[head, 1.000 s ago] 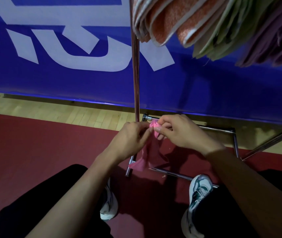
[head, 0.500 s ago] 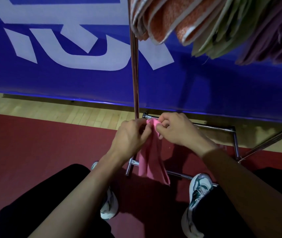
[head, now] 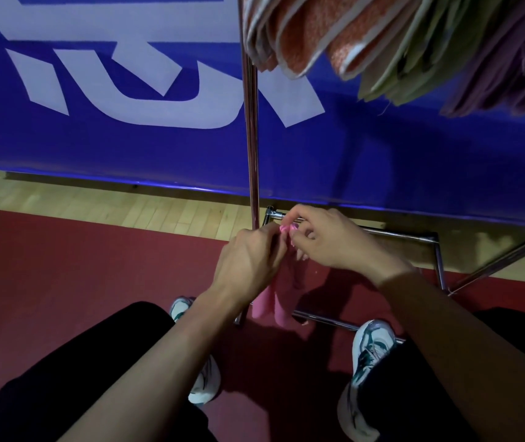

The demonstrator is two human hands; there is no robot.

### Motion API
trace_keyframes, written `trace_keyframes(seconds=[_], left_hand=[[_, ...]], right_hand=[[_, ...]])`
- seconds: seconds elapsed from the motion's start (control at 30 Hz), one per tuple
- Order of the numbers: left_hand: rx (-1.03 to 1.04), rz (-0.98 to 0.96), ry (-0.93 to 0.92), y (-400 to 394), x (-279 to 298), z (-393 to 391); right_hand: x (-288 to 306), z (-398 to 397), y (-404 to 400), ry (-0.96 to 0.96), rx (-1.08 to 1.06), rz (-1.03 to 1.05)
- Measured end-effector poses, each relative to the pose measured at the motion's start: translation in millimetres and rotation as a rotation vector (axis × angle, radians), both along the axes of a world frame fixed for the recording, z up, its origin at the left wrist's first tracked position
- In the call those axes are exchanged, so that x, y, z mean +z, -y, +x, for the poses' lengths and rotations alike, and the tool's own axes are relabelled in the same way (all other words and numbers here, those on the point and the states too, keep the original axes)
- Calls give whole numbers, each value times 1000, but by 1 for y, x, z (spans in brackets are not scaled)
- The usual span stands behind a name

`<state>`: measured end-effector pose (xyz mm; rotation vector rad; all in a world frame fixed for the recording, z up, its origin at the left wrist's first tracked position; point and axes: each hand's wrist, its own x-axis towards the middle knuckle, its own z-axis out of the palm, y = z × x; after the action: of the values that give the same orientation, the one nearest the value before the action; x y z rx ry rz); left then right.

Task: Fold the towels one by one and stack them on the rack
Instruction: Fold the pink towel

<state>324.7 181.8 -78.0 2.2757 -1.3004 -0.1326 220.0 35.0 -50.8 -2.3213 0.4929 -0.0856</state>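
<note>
Here, left hand (head: 248,266) | right hand (head: 328,240): fingers of both pinch pink towel (head: 278,301) top, hanging | rack (head: 251,122) behind, towels (head: 366,36) above.

Small pink cloth towel (head: 281,291), apparently matt; shiny chrome metal rack pole (head: 251,122); coarse orange terry towels (head: 312,30) at one o'clock.

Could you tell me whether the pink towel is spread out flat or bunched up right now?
Bunched, not spread: the pink towel hangs in narrow folds, its top pinched between the left hand and right hand.
</note>
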Motion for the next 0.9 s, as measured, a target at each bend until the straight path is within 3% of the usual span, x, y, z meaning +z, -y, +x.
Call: trace_keyframes(seconds=[0.13,0.33,0.77,0.9], left_hand=[[80,30,50,-1,6,-9],[-13,124,16,0,7,-12],[1,91,-6,-2,10,-17],[-77,42,-74,-2,7,-12]], right_hand=[[-3,1,-2,-53,-81,-19],[-1,2,-1,0,-61,107],[-2,1,4,-72,12,183],[-1,-2,6,-82,3,249]])
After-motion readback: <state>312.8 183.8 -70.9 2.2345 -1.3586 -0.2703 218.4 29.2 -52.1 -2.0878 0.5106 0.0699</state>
